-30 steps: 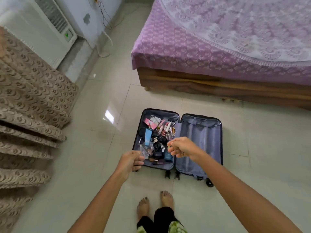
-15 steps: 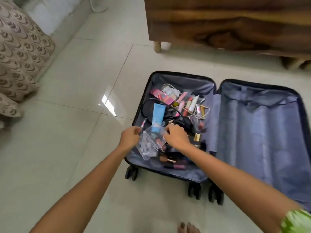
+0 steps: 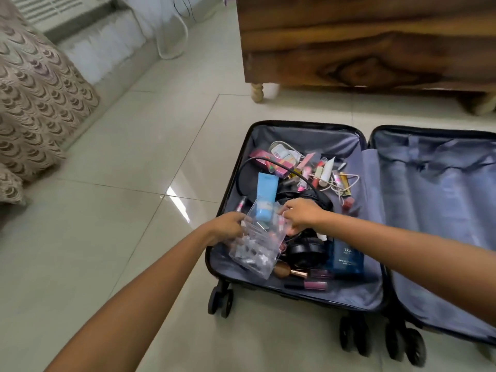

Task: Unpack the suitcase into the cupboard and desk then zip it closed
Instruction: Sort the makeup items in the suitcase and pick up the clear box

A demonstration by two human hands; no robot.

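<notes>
Change since earlier frame: both hands have closed in on the clear plastic compartment box (image 3: 255, 244); the view has dropped nearer to the suitcase.
Left grip: the left hand (image 3: 226, 228) has its fingers curled round the left edge of the clear box, clamped on it.
Right grip: the right hand (image 3: 302, 216) pinches the box's far right corner, also clamped on it.
Box attitude: tilted, its lower end resting among the contents.
Task status: early, by estimate. The dark hard-shell wheeled suitcase (image 3: 308, 126) lies unzipped and flat on the tiled floor (image 3: 107, 210); no cupboard or worktop is in view, and zipping is not yet possible.
Left half, under the grips: packed. A light blue tube (image 3: 265, 191) lies just beyond the box; black headphones (image 3: 306, 249) and a dark blue carton (image 3: 346, 257) lie just right of the box; small cosmetic tubes and a white cable (image 3: 346, 183) lie farther off.
Right half, beyond the right forearm: grey lining (image 3: 434, 200) only; no items visible.
Remaining: all visible contents, then closure.
</notes>
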